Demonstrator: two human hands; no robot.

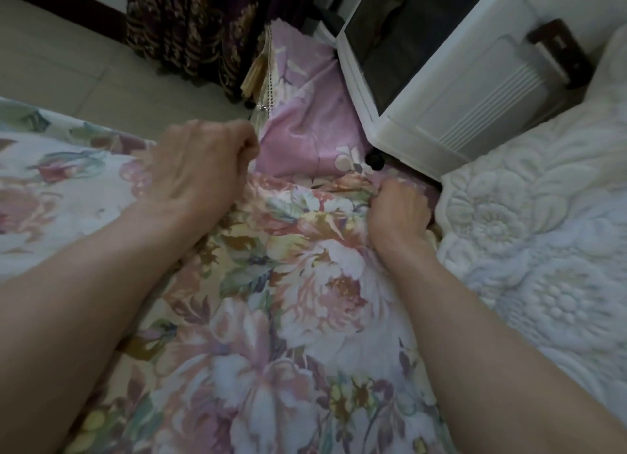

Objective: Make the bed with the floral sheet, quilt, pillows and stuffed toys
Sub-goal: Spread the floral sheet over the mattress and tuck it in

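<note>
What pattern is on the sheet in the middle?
Big pink, white and lilac flowers with green leaves cover the sheet; head view.

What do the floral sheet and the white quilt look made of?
Floral sheet: thin matte printed cloth, likely cotton; it creases softly. White quilt: padded fabric with raised stitched flower shapes, faint sheen; fibre unclear.

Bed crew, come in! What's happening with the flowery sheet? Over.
Left hand and right hand both grip floral sheet edge. Sheet bunched at corner. White drawer unit close ahead; white quilt at right.
</note>
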